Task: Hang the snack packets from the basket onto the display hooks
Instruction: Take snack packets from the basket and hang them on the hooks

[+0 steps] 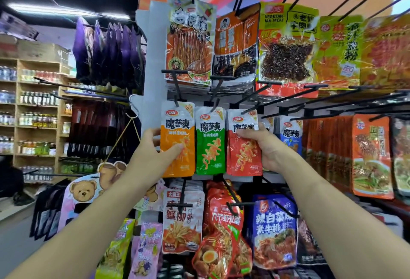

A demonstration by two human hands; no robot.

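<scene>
Three matching snack packets hang side by side in the middle row of the rack, at the centre of the frame: an orange packet (179, 163), a green packet (210, 143) and a red packet (243, 156). The left hand (153, 145) has a pinching grip on the orange packet's left edge, thumb on the front and fingers behind. That packet's top sits on a black hook (175, 87). The right hand (264, 145) has its grip curled round the upper right edge of the red packet, whose top lies at the tip of another hook (250, 108). I cannot tell whether its hole is threaded. The green packet hangs untouched. The rows above and below look full, so the job seems well advanced. The basket is out of view, so what remains is unknown.
</scene>
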